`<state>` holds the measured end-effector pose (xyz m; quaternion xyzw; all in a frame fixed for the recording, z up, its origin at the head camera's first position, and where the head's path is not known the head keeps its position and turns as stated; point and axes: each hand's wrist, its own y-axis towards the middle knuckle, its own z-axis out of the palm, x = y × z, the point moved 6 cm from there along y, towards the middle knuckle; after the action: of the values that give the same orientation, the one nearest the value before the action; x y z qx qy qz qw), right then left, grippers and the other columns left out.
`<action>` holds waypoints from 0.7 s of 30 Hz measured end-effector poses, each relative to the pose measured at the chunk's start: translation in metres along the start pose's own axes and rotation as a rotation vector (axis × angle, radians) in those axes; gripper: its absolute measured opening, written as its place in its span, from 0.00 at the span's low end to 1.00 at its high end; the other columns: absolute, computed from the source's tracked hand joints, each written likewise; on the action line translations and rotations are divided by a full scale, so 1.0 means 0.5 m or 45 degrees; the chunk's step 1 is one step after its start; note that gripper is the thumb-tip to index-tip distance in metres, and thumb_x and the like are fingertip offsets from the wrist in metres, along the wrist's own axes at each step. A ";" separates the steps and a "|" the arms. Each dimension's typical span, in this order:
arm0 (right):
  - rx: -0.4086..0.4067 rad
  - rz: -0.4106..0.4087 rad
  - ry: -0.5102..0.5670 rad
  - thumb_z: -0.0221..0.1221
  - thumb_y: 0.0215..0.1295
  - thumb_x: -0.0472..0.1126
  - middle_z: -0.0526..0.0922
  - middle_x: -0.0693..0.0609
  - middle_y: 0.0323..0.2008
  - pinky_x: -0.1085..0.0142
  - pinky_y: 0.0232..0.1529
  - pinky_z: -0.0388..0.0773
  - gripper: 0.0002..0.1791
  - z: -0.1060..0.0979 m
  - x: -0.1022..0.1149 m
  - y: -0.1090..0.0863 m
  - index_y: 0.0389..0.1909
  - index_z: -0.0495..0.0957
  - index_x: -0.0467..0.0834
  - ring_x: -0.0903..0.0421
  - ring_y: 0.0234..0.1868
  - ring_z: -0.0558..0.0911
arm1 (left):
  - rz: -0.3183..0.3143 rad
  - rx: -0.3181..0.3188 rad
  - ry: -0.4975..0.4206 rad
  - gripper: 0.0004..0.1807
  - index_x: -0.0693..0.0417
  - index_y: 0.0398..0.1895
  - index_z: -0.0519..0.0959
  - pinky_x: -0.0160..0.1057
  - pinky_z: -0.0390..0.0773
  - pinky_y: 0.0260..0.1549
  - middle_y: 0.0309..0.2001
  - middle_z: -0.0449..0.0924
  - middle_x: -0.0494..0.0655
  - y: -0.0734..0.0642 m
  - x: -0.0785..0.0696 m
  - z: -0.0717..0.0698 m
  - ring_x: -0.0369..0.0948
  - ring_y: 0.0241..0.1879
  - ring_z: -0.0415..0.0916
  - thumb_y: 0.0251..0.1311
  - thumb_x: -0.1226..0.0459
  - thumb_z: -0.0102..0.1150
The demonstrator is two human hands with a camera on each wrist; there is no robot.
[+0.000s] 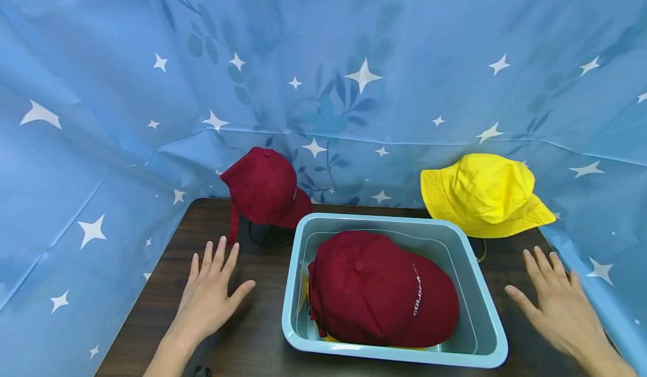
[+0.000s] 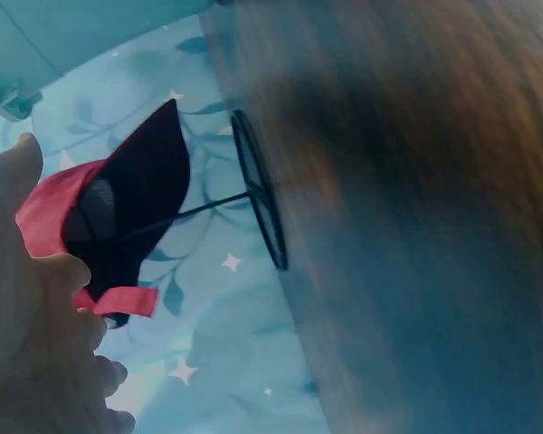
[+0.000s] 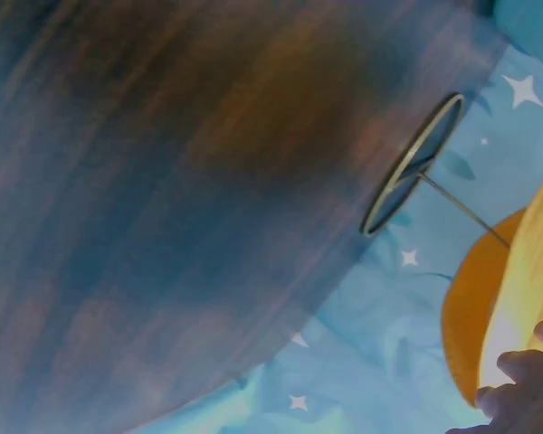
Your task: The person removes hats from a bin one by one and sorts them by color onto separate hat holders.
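Holding nothing with left hand (image 1: 209,295) or right hand (image 1: 563,307), fingers wide, either side of bin (image 1: 394,355) | Set on stand (image 2: 259,190), seemingly to keep shape: one red cap (image 1: 265,189); on other stand (image 3: 422,172): one yellow hat (image 1: 482,194) | Laid in bin, apparently for keeping together: second cap (image 1: 359,290) over something yellow (image 1: 304,293), uncountable | Counted: two caps, two stands, one bin

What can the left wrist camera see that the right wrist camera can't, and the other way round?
Only the left wrist view shows the red cap on its black stand, with the left hand at the picture's edge.

Only the right wrist view shows the yellow hat on its tan stand, with part of the right hand in a corner.

Both share the table, the starry backdrop and, in a corner, what looks like the blue bin.
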<state>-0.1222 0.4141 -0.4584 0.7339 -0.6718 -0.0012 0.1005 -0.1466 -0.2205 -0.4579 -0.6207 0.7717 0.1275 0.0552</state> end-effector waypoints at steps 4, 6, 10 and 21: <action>-0.057 -0.058 0.014 0.54 0.78 0.60 0.39 0.28 0.81 0.37 0.73 0.16 0.52 -0.019 0.013 -0.002 0.83 0.39 0.34 0.36 0.82 0.27 | 0.004 -0.005 0.001 0.49 0.54 0.84 0.54 0.64 0.30 0.77 0.84 0.40 0.61 -0.001 -0.012 -0.006 0.64 0.82 0.34 0.71 0.36 0.54; -0.087 -0.092 0.017 0.55 0.77 0.59 0.40 0.30 0.82 0.37 0.74 0.17 0.51 -0.029 0.021 -0.003 0.84 0.40 0.35 0.38 0.83 0.28 | 0.007 -0.001 -0.001 0.49 0.54 0.84 0.54 0.64 0.29 0.77 0.84 0.40 0.61 0.000 -0.020 -0.011 0.64 0.82 0.34 0.71 0.35 0.52; -0.129 -0.137 0.024 0.57 0.76 0.58 0.40 0.33 0.83 0.37 0.75 0.20 0.52 -0.051 0.036 0.001 0.84 0.40 0.38 0.38 0.83 0.32 | 0.011 -0.012 -0.010 0.49 0.54 0.84 0.55 0.65 0.31 0.77 0.84 0.41 0.61 -0.001 -0.036 -0.020 0.64 0.82 0.34 0.71 0.36 0.53; -0.192 -0.196 0.040 0.58 0.76 0.56 0.42 0.33 0.83 0.45 0.79 0.24 0.50 -0.098 0.065 0.005 0.84 0.41 0.39 0.42 0.84 0.34 | 0.064 -0.106 -0.089 0.49 0.54 0.84 0.55 0.65 0.36 0.77 0.84 0.43 0.60 0.001 -0.074 -0.035 0.62 0.82 0.36 0.71 0.37 0.54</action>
<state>-0.1150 0.3889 -0.4056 0.7735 -0.6098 -0.0479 0.1657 -0.1376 -0.1899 -0.4320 -0.5980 0.7787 0.1824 0.0528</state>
